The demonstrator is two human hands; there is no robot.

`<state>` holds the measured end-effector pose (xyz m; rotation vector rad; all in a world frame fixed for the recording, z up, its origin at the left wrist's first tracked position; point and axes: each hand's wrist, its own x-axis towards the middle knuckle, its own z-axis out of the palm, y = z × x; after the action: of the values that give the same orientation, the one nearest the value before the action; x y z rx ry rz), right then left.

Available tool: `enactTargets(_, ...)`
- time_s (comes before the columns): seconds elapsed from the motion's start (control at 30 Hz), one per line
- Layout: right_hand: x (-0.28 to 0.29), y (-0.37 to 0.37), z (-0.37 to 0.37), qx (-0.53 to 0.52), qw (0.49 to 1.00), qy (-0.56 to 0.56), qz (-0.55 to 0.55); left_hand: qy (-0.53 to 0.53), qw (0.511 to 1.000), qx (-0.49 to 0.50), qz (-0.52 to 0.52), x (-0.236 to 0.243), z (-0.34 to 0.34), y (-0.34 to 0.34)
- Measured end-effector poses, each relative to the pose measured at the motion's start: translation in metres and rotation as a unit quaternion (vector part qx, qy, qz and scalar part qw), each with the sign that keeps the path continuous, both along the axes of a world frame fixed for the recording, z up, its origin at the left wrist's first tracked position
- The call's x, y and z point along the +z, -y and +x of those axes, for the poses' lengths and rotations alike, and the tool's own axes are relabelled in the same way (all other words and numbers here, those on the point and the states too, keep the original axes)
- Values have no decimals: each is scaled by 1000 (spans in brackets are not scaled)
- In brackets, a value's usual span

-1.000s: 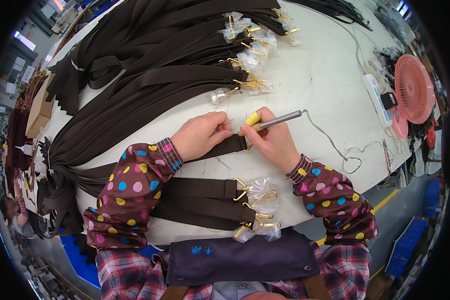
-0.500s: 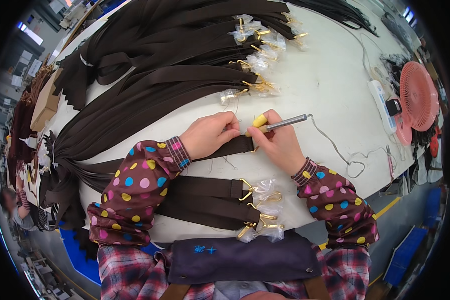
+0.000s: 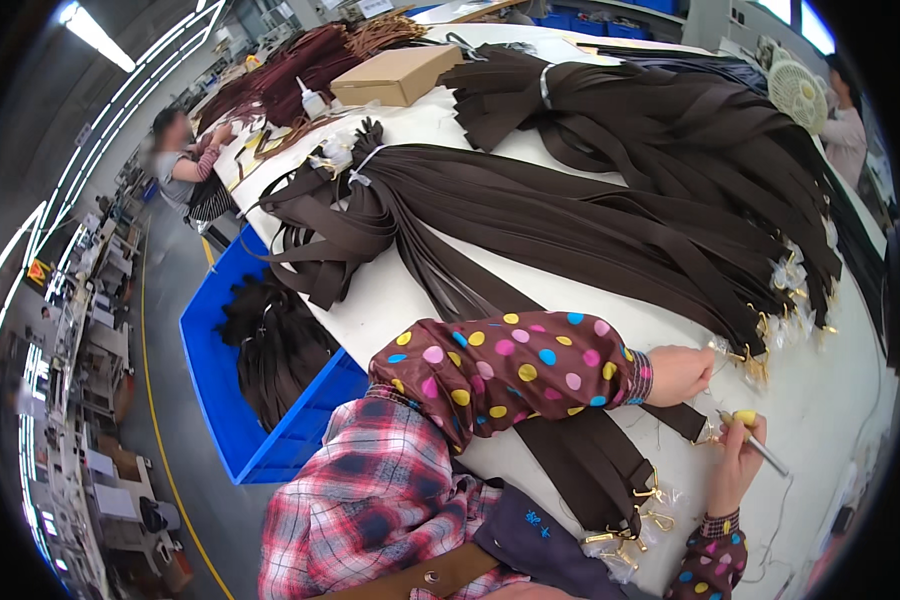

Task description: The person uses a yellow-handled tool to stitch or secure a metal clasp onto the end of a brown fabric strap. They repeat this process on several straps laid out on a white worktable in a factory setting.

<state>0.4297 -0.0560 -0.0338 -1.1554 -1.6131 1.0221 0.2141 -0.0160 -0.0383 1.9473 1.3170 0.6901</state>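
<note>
My left hand is closed, fingertips pinched together above the end of a dark brown strap. Whatever lies in that pinch is too small to make out. Close by, my right hand grips a corded pen-shaped tool with a grey metal body; something yellow covers a fingertip. The tool's tip is near the strap end, and I cannot tell whether they touch. Nearer me lie other straps with gold metal hooks in clear plastic wrapping. A large tied bundle of brown straps stretches beyond my left hand.
Another strap bundle lies farther back beside a cardboard box. A blue bin with dark straps stands left of the table. Two people, one at the far left and one at the far right, are beside the table.
My view has swung left and up, so the hands now appear at the lower right. The left hand still pinches and the right still holds the pen-shaped tool.
</note>
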Motion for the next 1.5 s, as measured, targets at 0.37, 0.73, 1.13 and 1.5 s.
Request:
enactTargets(0.37, 7, 12, 8, 37, 964, 213, 153, -142, 988, -54, 27, 9, 16, 6)
enactTargets(0.73, 21, 8, 4, 68, 927, 257, 263, -207, 968, -120, 71, 31, -20, 23)
enactTargets(1.13, 30, 11, 14, 52, 923, 254, 284, -261, 938, -173, 150, 48, -15, 48)
enactTargets(1.5, 42, 16, 1, 68, 966, 165, 189, -103, 972, -213, 8, 39, -14, 22)
